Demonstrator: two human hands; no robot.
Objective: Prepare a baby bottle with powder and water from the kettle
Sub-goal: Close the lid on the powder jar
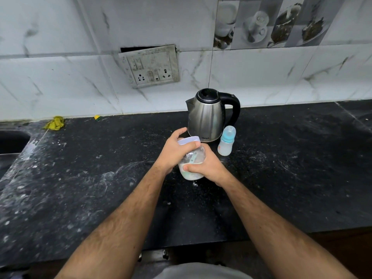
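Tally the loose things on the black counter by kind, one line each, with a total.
Kettle: 1
Baby bottle: 1
Powder jar, gripped by left hand at its lid and right hand at its body: 1
Yellow cloth: 1
Small yellow scrap by the wall: 1
Total: 5

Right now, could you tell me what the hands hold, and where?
Powder jar: left hand grips its lid, right hand its body.

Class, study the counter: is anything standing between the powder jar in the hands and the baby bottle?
Nothing visible does. The powder jar, gripped by the left hand and right hand, sits left of the baby bottle with bare counter between them. The kettle stands behind.
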